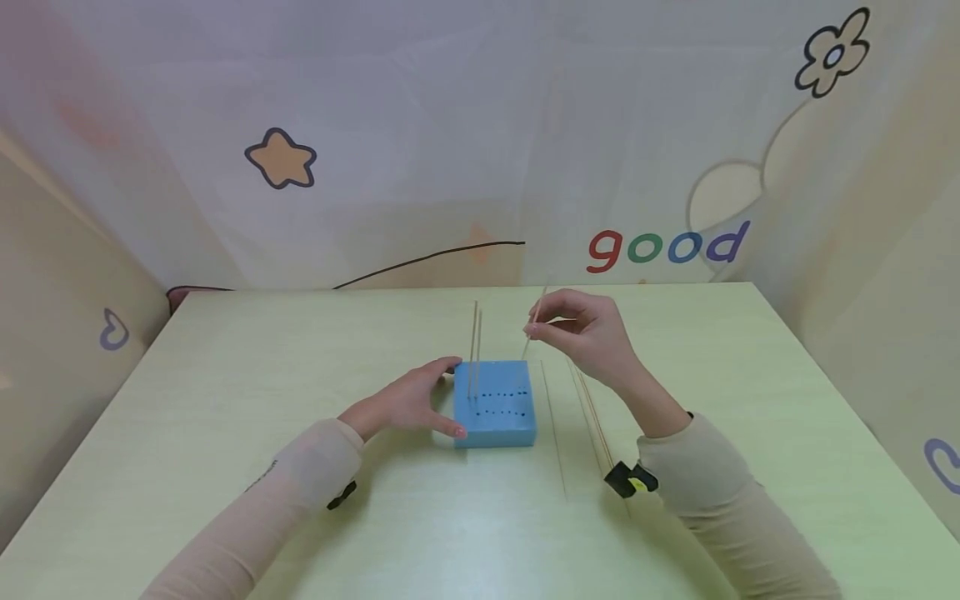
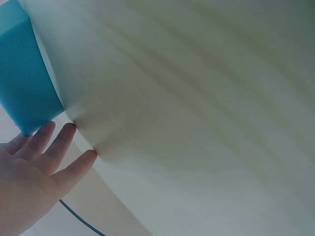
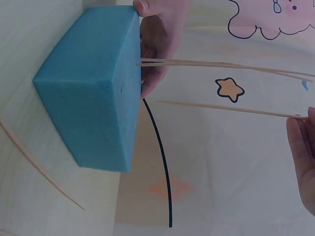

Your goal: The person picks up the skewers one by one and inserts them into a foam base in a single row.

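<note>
A blue foam block with rows of small holes in its top sits on the table. Two thin bamboo skewers stand upright in it near its left side. My left hand rests against the block's left side, thumb at the near corner and fingers at the far one. Fairly straight, spread fingers show in the left wrist view. Above and behind the block's right side, my right hand pinches another bamboo skewer between thumb and fingertips. Its pointed end is down, apart from the block.
Several loose skewers lie on the pale table right of the block, some beneath the right forearm. A printed cloth backdrop rises at the table's far edge. Dark straps sit at the wrists.
</note>
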A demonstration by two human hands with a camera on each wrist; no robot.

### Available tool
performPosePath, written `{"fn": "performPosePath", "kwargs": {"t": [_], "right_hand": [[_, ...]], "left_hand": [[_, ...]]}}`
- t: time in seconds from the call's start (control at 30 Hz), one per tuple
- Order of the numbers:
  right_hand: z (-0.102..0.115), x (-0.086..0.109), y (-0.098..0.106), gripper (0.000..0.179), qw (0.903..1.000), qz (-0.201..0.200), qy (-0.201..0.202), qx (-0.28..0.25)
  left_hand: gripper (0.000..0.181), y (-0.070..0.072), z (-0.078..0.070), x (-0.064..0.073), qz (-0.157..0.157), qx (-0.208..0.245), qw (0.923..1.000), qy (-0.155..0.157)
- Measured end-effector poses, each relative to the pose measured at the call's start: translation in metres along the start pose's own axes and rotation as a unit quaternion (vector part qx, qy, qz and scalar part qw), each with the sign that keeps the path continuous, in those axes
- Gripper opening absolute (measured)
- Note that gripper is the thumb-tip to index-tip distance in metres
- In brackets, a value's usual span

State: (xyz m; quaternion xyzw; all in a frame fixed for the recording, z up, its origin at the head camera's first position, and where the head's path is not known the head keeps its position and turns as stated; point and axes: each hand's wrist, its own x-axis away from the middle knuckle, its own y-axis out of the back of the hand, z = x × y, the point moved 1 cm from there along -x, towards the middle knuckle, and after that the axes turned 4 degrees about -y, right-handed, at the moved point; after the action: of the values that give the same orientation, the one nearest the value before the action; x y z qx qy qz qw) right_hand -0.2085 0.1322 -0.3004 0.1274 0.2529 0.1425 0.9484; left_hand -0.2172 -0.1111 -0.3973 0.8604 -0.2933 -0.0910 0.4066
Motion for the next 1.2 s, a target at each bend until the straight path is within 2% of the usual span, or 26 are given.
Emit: {"fn": "performPosePath", "kwargs": {"t": [0.57, 0.83, 1.2], "right_hand": [[-0.013, -0.008, -0.029, 0.008, 0.998, 0.012, 0.059, -0.021], [-0.016, -0.009, -0.034, 0.009, 0.998, 0.015, 0.061, -0.006], [-0.018, -0.009, -0.039, 0.009, 0.9977, 0.021, 0.065, 0.003]], "left_hand": [[0.103, 0.0, -0.001, 0.0, 0.001, 0.007, 1.0, 0.003], [0.103, 0.004, -0.004, 0.0, 0.001, 0.004, 1.0, -0.002], [0.103, 0.002, -0.001, 0.0, 0.001, 0.01, 0.9999, -0.004]]}}
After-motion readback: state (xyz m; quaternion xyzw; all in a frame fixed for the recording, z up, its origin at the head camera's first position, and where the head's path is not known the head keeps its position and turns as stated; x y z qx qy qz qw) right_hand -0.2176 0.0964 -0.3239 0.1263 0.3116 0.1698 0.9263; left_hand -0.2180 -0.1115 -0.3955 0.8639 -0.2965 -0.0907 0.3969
